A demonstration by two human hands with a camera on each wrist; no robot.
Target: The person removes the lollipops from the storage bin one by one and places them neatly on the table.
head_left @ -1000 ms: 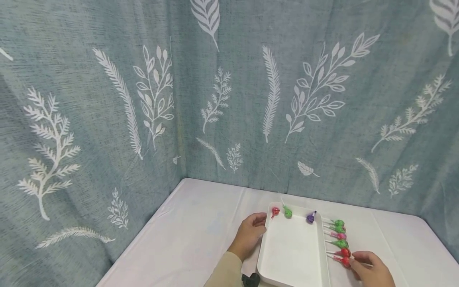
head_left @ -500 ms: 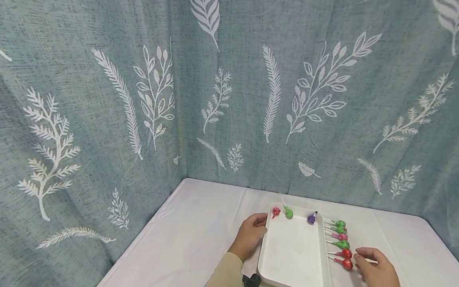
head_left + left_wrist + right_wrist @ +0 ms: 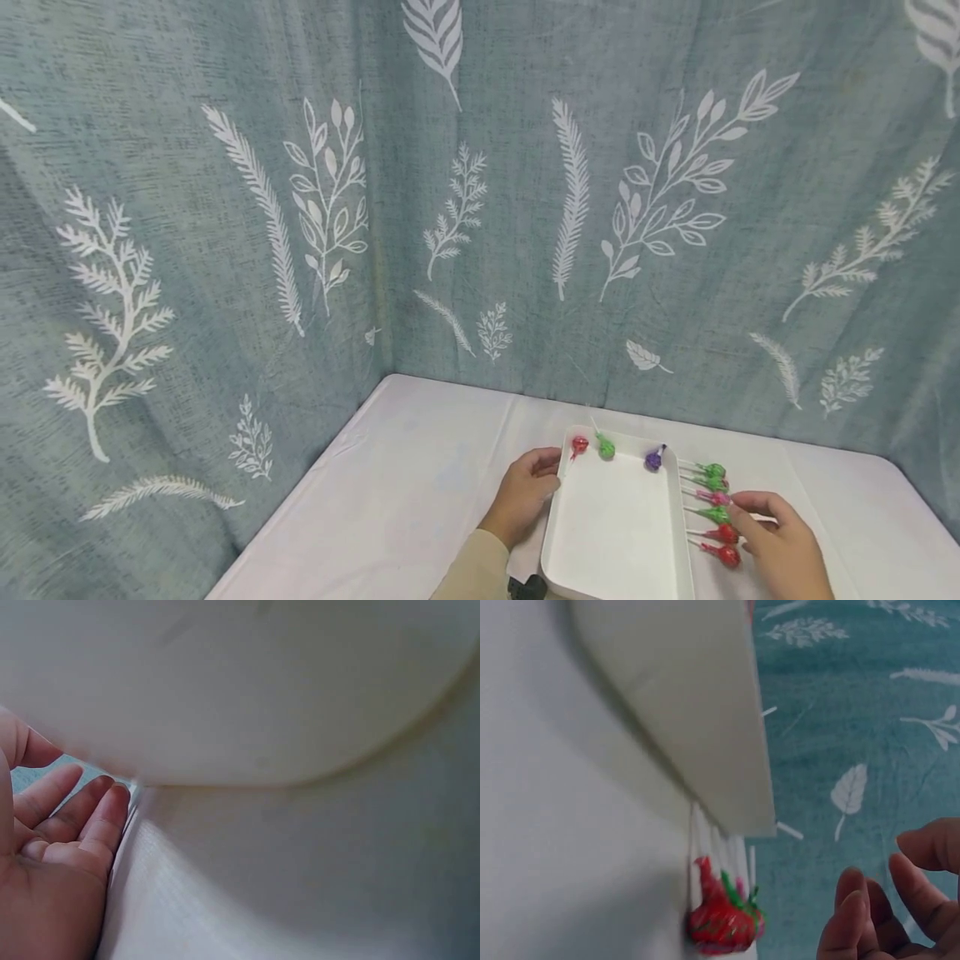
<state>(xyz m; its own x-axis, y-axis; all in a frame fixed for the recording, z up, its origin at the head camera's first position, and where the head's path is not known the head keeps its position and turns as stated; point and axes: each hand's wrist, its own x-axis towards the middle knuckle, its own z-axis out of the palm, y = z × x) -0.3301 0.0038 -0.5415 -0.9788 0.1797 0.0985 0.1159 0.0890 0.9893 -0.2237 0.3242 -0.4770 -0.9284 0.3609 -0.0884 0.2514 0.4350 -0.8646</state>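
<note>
A white tray [image 3: 617,525] lies on the table with a red lollipop [image 3: 579,445], a green lollipop [image 3: 606,449] and a purple lollipop [image 3: 653,460] along its far end. My left hand [image 3: 522,493] rests at the tray's left side; in the left wrist view its thumb meets the wall and the other fingers are loosely bent. Right of the tray, several lollipops lie in a row, sticks towards it. My right hand [image 3: 780,537] has its fingertips right at the pink lollipop [image 3: 718,498]. The right wrist view shows a gap between thumb and forefinger, with nothing visible in it.
In the row, green lollipops [image 3: 716,516] lie on both sides of the pink one. Nearest me are two red lollipops [image 3: 727,556]. A white cloth covers the table [image 3: 435,450], and a patterned blue-green curtain [image 3: 510,208] hangs behind it.
My right hand has left the nearest red lollipop, drawn back a little, then moved away from me along the row to the pink one. The left hand stays at the tray.
</note>
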